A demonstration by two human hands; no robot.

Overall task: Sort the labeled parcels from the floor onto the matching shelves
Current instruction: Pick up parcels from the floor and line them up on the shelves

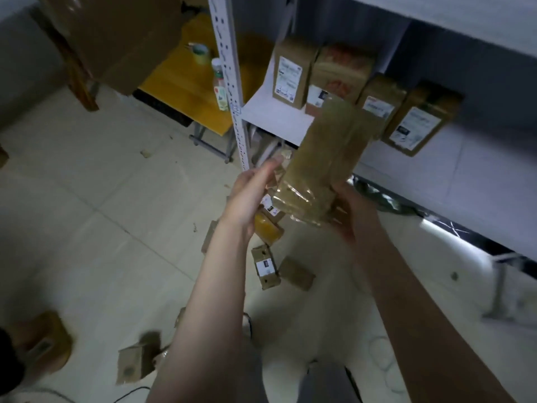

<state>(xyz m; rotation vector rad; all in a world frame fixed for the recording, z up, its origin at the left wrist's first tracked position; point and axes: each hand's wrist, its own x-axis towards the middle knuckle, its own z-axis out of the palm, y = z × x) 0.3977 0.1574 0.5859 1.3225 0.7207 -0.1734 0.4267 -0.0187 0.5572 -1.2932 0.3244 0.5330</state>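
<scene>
A long brown cardboard parcel point(325, 158) wrapped in clear tape is held up in front of the white shelf point(276, 114). My right hand point(353, 210) grips its lower end from beneath. My left hand point(251, 190) lies against its left side with the fingers stretched out. Several labeled brown parcels point(290, 74) stand in a row on that shelf. More small parcels point(266, 267) lie on the floor below my arms, one with a white label facing up.
A perforated white shelf post point(229, 82) stands left of the shelf. Behind it is a yellow table point(186, 82) with a tape roll and a bottle. A large cardboard box point(116, 33) is at upper left. Loose boxes point(133, 365) lie on the tiled floor at lower left.
</scene>
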